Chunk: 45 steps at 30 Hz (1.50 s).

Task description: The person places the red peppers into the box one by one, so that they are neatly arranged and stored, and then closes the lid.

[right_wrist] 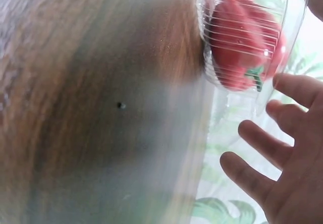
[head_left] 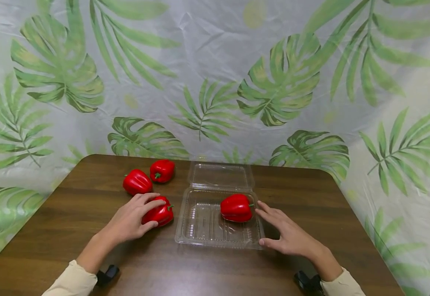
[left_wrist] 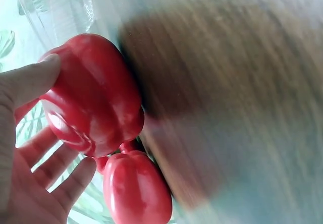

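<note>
A red bell pepper (head_left: 160, 214) with a green stem lies on the table left of a clear plastic clamshell container (head_left: 199, 236). My left hand (head_left: 135, 216) grips this pepper, fingers over its top and far side, thumb on the near side; the left wrist view shows the thumb (left_wrist: 38, 80) against its skin. The container's lid (head_left: 220, 176) is folded back. Inside, toward the right wall, lies another bell pepper (head_left: 235, 208), its stem pointing right. At the container's right rim my right hand (head_left: 290, 232) is spread, with fingers extended and fingertips at the edge.
Two more red bell peppers, one (head_left: 137, 182) nearer and one (head_left: 162, 170) farther, lie behind my left hand. The brown wooden table (head_left: 303, 197) ends at a leaf-patterned cloth (head_left: 207, 61). Black straps (head_left: 107, 274) sit at both wrists.
</note>
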Tool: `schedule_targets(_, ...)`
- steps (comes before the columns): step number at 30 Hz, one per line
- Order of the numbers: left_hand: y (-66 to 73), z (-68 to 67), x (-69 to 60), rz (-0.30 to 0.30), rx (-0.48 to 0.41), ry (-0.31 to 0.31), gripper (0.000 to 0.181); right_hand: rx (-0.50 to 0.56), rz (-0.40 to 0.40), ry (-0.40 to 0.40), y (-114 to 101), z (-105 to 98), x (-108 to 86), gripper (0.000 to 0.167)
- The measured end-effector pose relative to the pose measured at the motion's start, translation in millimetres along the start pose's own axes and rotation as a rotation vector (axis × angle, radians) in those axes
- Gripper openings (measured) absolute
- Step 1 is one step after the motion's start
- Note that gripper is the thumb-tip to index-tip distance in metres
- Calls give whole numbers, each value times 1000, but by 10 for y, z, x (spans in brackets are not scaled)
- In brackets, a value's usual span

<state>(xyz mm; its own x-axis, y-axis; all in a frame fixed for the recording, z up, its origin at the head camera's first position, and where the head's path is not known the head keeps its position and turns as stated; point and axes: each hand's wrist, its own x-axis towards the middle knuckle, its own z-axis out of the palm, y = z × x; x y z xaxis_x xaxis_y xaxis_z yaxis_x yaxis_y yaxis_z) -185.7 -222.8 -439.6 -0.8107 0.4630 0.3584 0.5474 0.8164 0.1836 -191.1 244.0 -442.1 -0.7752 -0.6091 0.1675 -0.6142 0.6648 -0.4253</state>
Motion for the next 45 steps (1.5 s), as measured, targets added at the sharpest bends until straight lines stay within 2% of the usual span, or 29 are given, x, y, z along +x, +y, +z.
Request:
schedule_targets(4,17,5,-9,-6,-15,-18,58,-9,-10,6,7,3,5,77)
schedule_targets(11,26,-3,-32,37,41,-10,59,-26,-39,19,18,8,18,76)
schedule_targets(16,37,-8,-35,-2,1,-23,56,-9,-28,5,3,13,30,78)
schedule_targets(27,34,0,-19,-6,-3,5,57,-24,-45,14,-16,3,37,78)
schedule_targets(40,29,38,-33,-24,-50,15,57,-25,-33,18,6,1,-2,78)
schedule_targets(45,14,24,-58,0,-52,70,58,-17,-36,17,-6,13,19,78)
